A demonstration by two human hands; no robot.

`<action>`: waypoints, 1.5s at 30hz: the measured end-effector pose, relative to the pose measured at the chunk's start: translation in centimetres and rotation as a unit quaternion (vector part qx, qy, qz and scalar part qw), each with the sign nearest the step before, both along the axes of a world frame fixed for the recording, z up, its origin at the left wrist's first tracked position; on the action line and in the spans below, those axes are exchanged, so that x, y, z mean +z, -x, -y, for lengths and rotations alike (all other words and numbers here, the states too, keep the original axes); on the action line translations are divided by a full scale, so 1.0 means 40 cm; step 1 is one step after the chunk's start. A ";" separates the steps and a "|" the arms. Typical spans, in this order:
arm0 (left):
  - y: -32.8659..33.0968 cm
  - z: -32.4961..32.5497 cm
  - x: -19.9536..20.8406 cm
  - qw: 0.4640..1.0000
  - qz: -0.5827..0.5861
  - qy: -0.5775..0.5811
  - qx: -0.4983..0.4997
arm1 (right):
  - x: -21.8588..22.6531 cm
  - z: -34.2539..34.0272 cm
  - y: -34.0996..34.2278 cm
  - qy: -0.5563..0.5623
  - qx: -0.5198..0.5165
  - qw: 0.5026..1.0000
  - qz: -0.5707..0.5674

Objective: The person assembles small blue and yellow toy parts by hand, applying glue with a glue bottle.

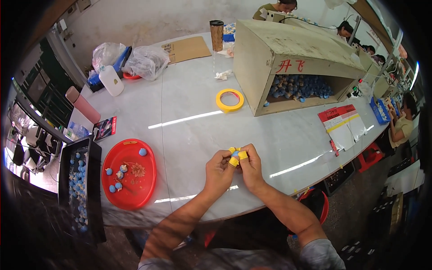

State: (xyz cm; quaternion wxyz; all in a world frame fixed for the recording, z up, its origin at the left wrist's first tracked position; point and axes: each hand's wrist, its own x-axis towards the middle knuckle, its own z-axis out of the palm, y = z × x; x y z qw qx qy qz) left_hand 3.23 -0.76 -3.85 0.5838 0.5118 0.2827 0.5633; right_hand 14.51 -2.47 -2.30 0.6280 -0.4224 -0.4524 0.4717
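Observation:
My left hand [218,172] and my right hand [252,168] meet over the near middle of the table. Both are closed, their fingertips pinching a small blue piece [235,154] between them. Yellow tape wraps several of the fingertips and covers part of the piece, so its full shape is hidden. Left of my hands lies a red round tray [107,166] holding several small blue-and-cream figures [119,186]. Beyond it, at the table's left edge, a long black bin [95,180] contains many similar blue pieces.
A beige box [254,67] with an open front holds a heap of blue pieces. Around the pale table [189,130] are a yellow tape roll [219,100], a red-and-white paper [344,126], a tumbler [217,38], a pink bottle [83,104] and plastic bags [146,62]. Other people sit at right.

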 end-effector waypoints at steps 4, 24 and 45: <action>-0.002 -0.014 0.013 0.998 -0.043 0.002 0.056 | 0.011 -0.016 -0.005 0.040 0.020 0.998 -0.040; 0.046 -0.059 0.058 0.944 -0.049 0.286 -0.158 | 0.031 -0.030 -0.155 0.109 0.147 0.976 0.121; 0.037 -0.041 0.037 0.958 -0.107 0.212 -0.160 | 0.032 -0.014 -0.160 0.147 0.213 0.957 0.130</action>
